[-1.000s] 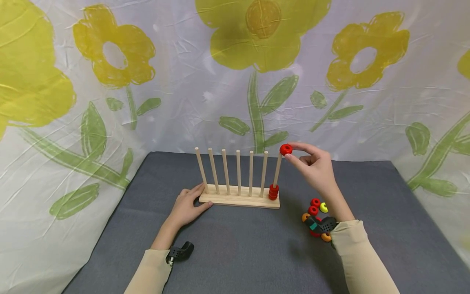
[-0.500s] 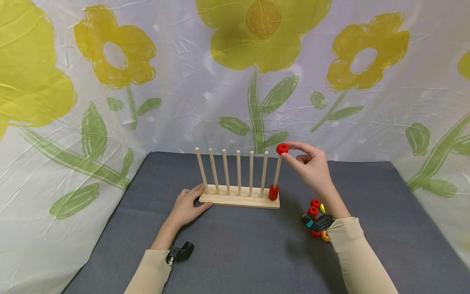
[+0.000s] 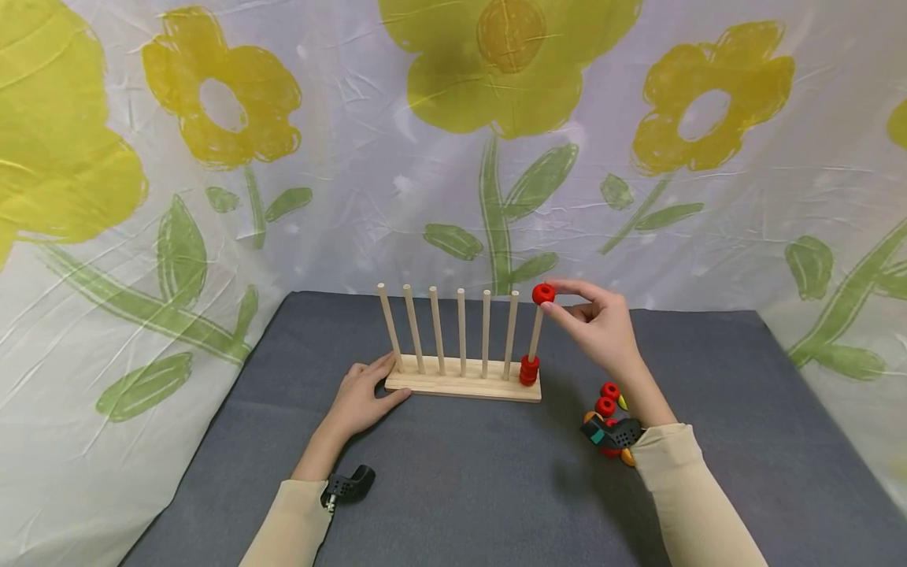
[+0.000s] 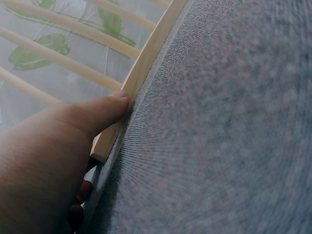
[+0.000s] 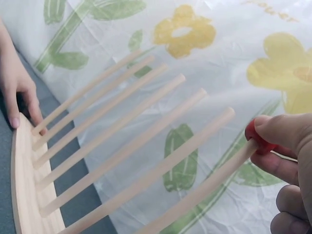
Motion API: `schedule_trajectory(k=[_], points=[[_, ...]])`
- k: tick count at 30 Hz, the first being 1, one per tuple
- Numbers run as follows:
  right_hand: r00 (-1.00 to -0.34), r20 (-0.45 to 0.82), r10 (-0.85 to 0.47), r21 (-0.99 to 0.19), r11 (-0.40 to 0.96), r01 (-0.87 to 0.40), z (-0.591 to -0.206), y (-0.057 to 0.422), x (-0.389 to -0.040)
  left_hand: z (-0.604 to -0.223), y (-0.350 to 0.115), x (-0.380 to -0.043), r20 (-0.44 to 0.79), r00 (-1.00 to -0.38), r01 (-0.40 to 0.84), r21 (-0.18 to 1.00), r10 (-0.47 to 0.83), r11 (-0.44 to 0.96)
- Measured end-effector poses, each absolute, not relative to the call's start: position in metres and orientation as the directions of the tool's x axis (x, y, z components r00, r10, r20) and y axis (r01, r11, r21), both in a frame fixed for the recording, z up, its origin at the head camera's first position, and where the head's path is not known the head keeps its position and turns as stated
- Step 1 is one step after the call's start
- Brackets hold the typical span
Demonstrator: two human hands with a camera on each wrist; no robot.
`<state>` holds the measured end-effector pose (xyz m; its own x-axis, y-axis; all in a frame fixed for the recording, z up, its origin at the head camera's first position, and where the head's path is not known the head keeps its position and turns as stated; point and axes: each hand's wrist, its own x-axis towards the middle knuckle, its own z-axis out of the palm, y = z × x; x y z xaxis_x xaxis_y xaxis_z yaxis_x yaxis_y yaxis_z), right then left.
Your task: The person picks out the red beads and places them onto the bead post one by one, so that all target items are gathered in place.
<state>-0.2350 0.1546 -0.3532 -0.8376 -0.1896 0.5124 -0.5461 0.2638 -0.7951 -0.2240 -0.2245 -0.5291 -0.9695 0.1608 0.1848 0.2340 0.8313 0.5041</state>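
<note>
The right hand [image 3: 598, 323] pinches a red ring [image 3: 543, 294] at the tip of its nearest peg [image 3: 535, 335] in the head view; the left hand [image 3: 361, 400] grips the rack [image 3: 442, 383]. The left wrist view shows a thumb [image 4: 105, 109] against its edge; the right, the ring between thumb and finger [image 5: 279, 168].

Compared with a second ago, the right hand [image 3: 597, 321] is farther left, and the red ring [image 3: 543, 294] it pinches sits at the tip of the end peg [image 3: 536, 334] rather than off to its right. Both are slightly lower than half a second ago. The wrist camera [image 3: 623, 432] hides more of a yellow ring [image 3: 623, 402].
</note>
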Motion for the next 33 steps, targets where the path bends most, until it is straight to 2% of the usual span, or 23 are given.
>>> schedule_trajectory(k=[19,27,33], points=[[-0.825,0.529,-0.199,-0.773,0.288,-0.565,-0.3612,0.1541,-0.2332,-0.5313,-0.2246,-0.2254,0.188,-0.969,0.236,0.495,0.162,0.836],[-0.815,0.511,-0.274,-0.77,0.276,-0.576,-0.3586,0.1528,-0.2326,-0.5312,-0.2247,-0.2257,0.185,-0.969,0.236,0.49,0.165,0.839],[-0.821,0.497,-0.279,-0.767,0.301,-0.567,-0.3613,0.1514,-0.2339,-0.5313,-0.2246,-0.2262,0.184,-0.969,0.234,0.49,0.163,0.84]])
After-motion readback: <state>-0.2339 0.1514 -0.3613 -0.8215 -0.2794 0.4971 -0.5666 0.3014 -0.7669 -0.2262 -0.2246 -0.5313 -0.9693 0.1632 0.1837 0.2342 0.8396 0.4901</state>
